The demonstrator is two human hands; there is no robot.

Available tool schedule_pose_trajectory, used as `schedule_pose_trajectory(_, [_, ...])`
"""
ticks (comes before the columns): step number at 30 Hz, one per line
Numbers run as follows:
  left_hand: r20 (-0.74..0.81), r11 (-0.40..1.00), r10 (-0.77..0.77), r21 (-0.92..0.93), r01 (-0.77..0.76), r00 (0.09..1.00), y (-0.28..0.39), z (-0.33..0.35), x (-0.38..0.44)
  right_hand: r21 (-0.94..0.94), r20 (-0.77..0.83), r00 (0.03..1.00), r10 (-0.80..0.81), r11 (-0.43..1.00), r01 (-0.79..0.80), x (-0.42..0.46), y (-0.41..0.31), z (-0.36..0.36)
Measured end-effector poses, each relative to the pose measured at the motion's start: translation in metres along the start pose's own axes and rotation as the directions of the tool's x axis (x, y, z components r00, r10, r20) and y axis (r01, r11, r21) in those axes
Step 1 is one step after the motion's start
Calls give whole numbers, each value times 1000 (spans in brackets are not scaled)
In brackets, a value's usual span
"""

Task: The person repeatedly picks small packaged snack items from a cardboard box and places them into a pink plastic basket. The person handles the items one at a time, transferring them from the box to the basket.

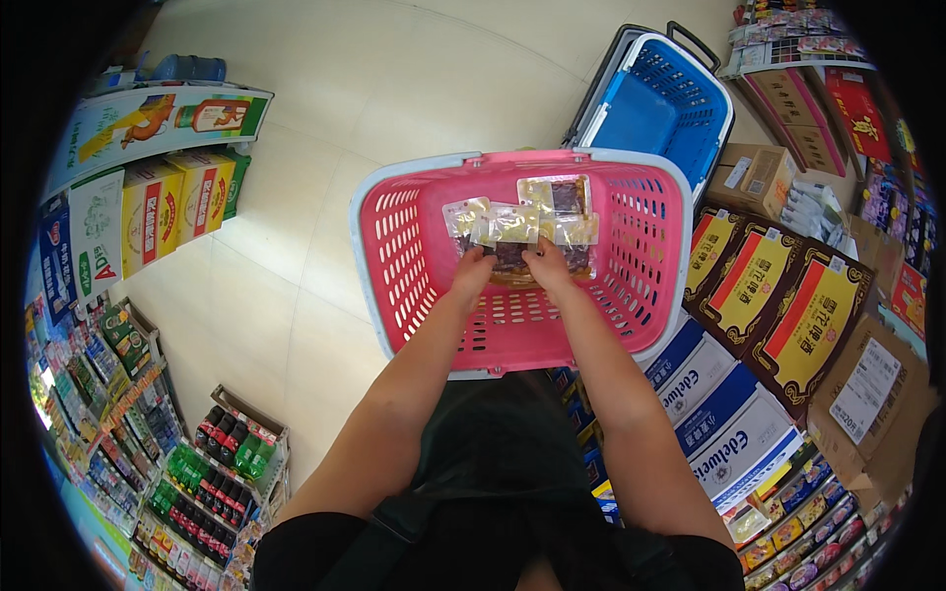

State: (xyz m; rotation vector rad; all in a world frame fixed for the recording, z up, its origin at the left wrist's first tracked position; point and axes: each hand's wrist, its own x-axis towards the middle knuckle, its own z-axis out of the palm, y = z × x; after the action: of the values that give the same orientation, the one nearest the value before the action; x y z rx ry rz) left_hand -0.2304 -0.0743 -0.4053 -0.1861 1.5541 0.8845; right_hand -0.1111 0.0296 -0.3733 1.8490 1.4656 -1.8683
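A pink plastic shopping basket (432, 295) with a grey rim is in front of my body. Both arms reach down into it. Between my left hand (473, 271) and my right hand (548, 264) is a clear plastic packet (513, 224) of dark food, pinched at its two sides. More packets lie around it in the basket: one partly behind my left hand (464, 216), another at the back right (567, 195), and one beside my right hand (576, 230). Their lower parts are partly covered by the held packet and my fingers.
A blue basket (635, 122) stands on the tiled floor (318, 111) behind the pink one. On the right are stacked beer cartons (746, 277) and cardboard boxes (750, 173). Shelving with drink bottles (218, 436) and yellow cartons (151, 210) line the left.
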Motion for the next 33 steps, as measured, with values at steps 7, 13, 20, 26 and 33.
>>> schedule_pose_trajectory(7, [-21,998,38,46,-37,999,2,10,3,-103,-193,973,-126,989,108,28,39,21])
schedule_pose_trajectory(13, [-76,981,114,165,-100,991,25,13,-24,201,14,999,-32,979,28,-21,-22,-8])
schedule_pose_trajectory(20, [48,932,293,210,-296,955,77,26,-98,403,-6,991,-134,907,125,-95,-48,-50])
schedule_pose_trajectory(26, [236,900,357,175,-400,904,125,68,-190,470,-208,947,-245,824,317,-189,-74,-97])
schedule_pose_trajectory(33, [454,806,370,276,-523,810,148,142,-276,522,-416,877,-240,727,446,-298,-68,-166])
